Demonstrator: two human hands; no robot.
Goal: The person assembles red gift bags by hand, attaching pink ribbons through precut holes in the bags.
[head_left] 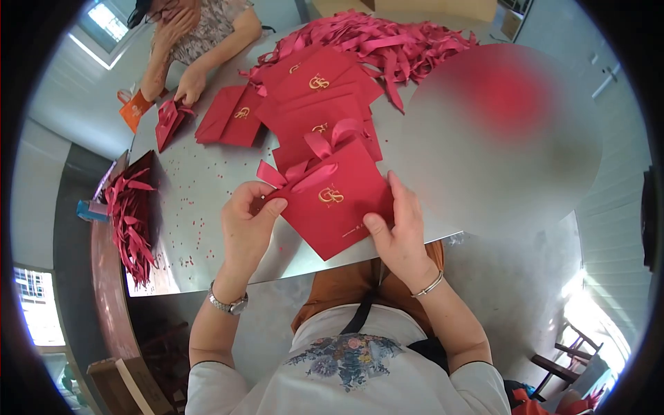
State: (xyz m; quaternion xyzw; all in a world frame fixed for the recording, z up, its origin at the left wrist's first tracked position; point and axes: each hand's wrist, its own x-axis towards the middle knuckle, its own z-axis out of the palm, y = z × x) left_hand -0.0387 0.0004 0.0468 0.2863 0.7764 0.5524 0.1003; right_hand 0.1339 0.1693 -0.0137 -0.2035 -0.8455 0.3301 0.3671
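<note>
A red paper gift bag [339, 220] with a gold monogram is held between my two hands, tilted above the table's near edge. A pink ribbon bow [315, 173] sits at its upper edge. My left hand [245, 220] pinches its upper left corner between thumb and fingers. On the opposite side my right hand [401, 232] grips the lower right edge, thumb on the front face. Just beyond lie overlapping red gift bags [315, 83], flat with similar gold monograms. Another red bag pile [232, 117] is to their left.
Pink ribbons [373, 41] are heaped at the table's back. Across the table [207, 180], a co-worker's hand [191, 84] touches a red bag [169, 124]. More ribboned bags [131, 214] stand at the left edge. Small red scraps dot the tabletop. The right side is blurred.
</note>
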